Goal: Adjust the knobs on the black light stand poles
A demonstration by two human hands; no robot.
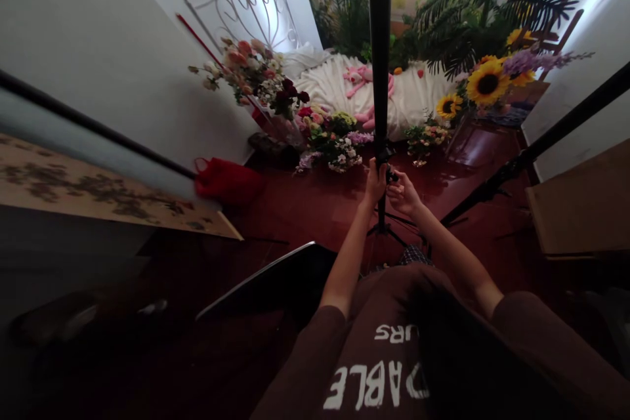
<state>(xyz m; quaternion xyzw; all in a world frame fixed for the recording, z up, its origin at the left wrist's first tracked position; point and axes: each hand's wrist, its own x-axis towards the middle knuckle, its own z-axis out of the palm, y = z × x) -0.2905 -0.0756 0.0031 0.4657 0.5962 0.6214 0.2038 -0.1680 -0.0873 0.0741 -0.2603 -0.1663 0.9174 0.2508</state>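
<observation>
Black pole (380, 46): steady with left hand (375, 183), closed around it; with right hand (404, 195), half-curled at small knob (392, 176), exact hold unclear, turn gently.

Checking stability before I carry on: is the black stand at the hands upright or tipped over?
Upright: the black stand rises from spread legs on the red floor, with the left hand around its pole.

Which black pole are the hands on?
The centre pole, vertical in view, left hand and right hand at its fitting; left pole and right pole slant.
</observation>
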